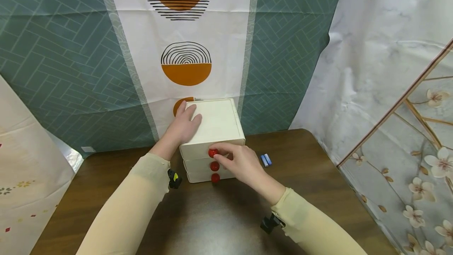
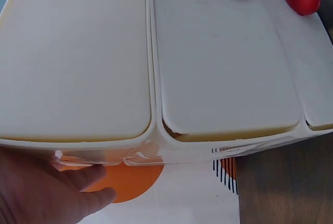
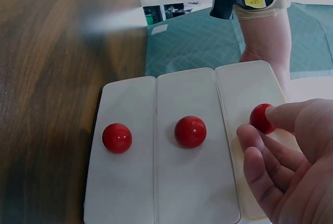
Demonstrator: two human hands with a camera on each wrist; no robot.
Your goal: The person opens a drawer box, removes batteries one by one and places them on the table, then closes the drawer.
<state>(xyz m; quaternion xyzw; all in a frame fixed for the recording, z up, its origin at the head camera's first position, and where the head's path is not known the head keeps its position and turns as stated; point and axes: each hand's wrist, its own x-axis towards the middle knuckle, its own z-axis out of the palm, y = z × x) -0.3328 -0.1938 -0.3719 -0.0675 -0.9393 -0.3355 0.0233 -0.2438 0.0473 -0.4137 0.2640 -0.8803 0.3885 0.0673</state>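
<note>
A small white drawer unit (image 1: 217, 119) with three stacked drawers stands at the back of the table. Each drawer front carries one round red knob, such as the middle knob (image 3: 190, 132) and the bottom knob (image 3: 117, 138). My right hand (image 1: 244, 162) pinches the top knob (image 3: 261, 118) between thumb and index finger, its other fingers loosely bent. Over on the unit's upper left edge rests my left hand (image 1: 185, 124), fingers spread. In the left wrist view, that hand's fingers (image 2: 93, 198) show beside the unit's side wall, behind the drawer fronts.
Two blue-and-white batteries (image 1: 266, 160) lie on the brown wooden table (image 1: 293, 192), right of the unit. Behind the unit hangs a patterned green and white cloth (image 1: 226, 50). A floral curtain (image 1: 407, 160) borders the table's right side.
</note>
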